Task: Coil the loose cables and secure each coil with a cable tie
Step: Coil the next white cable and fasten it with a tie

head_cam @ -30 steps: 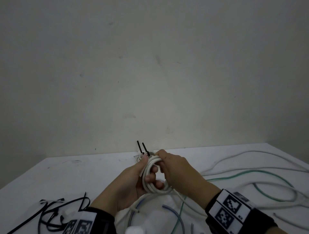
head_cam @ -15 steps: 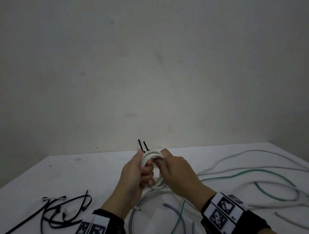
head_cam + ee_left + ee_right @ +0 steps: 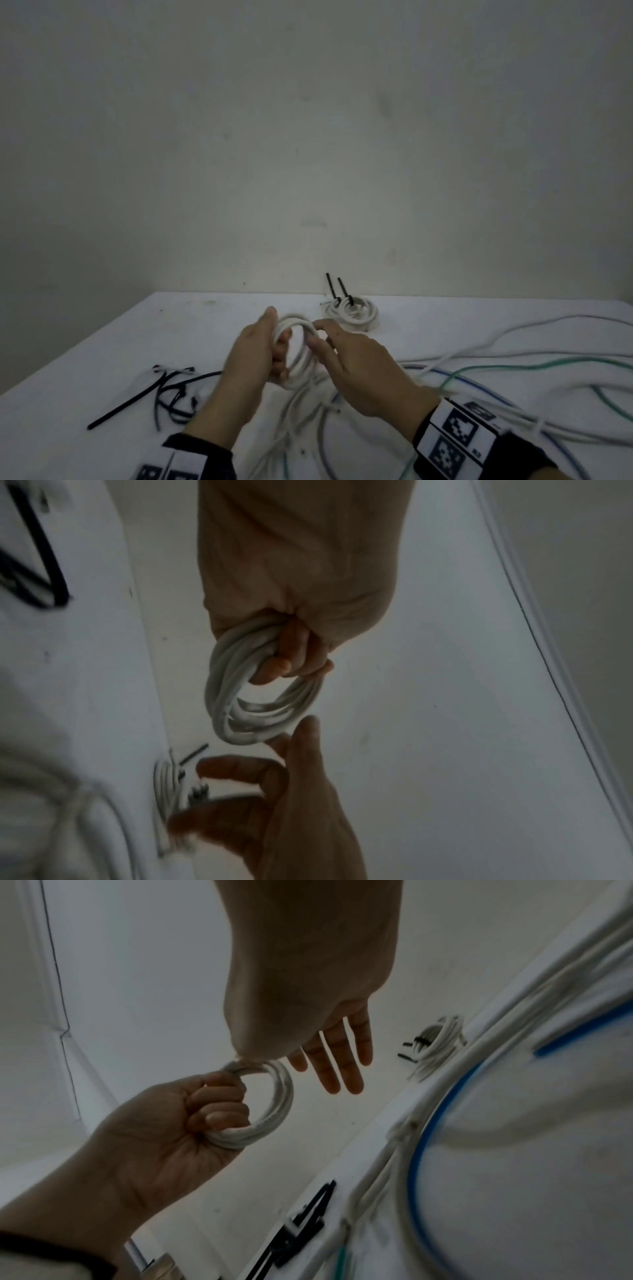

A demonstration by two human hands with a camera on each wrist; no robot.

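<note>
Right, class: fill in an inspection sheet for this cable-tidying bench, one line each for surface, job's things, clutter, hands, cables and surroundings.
Surface: white tabletop, a few dark specks.
Job's things: small white cable coil held in the air, no tie seen on it; finished white coil bound with two black ties at the far edge; loose black cable ties on the left.
Clutter: nothing seen.
Hands: left hand grips the small coil, fingers through it; right hand at the coil's far side, outer fingers straight; its grip cannot be told.
Cables: loose white, green and blue cables sprawl on the right.
Surroundings: plain pale wall.
</note>
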